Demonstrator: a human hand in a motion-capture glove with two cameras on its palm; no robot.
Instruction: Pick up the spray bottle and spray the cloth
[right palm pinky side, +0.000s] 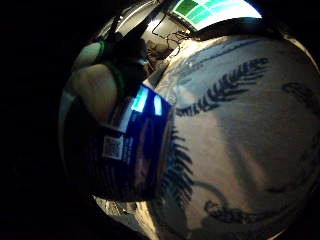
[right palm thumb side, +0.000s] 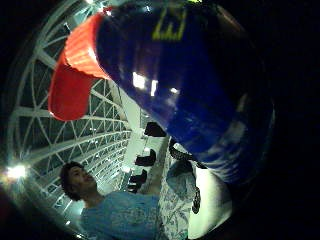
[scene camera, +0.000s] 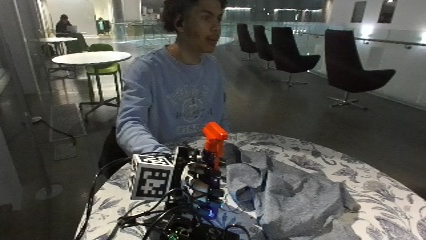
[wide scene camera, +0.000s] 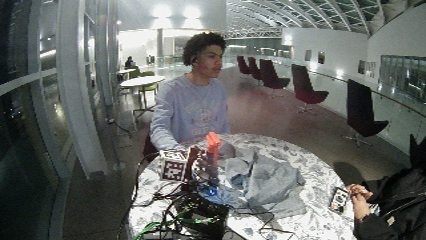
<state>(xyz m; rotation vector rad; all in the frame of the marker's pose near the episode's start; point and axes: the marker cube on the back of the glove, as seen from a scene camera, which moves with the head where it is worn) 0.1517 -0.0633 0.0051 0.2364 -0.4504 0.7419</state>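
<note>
Behind the round desk (scene camera: 373, 195) with its white cloth printed in dark fern leaves stretches a dim hall with black swivel chairs (scene camera: 349, 70) along the glazing, so the only light I get on the work comes from overhead. I see my gloved right hand (scene camera: 200, 172) near the desk's edge, mostly hidden behind the rig; from the outside view alone I could not say how the fingers sit. The palm views settle it: the dark blue plastic spray bottle with the orange trigger head (scene camera: 214, 142) fills both of them, its labelled body pressed close across the palm, so I judge the hand is wrapped round the bottle's body, holding it upright. I take it the bottle stands tall like this so the orange head clears the hand and the nozzle can be aimed sideways.

The crumpled grey-blue cloth (scene camera: 293, 192) lies heaped on the desk just beside the bottle, toward the middle of the desk. Whether the bottle's base touches the desk or is lifted off it, I cannot tell (the rig covers that part). The little-finger view looks down on bare fern-print tablecloth beyond the label, not on the grey cloth, which suggests to me the bottle needs turning toward the heap before any squeeze. I cannot make out which way the nozzle points
</note>
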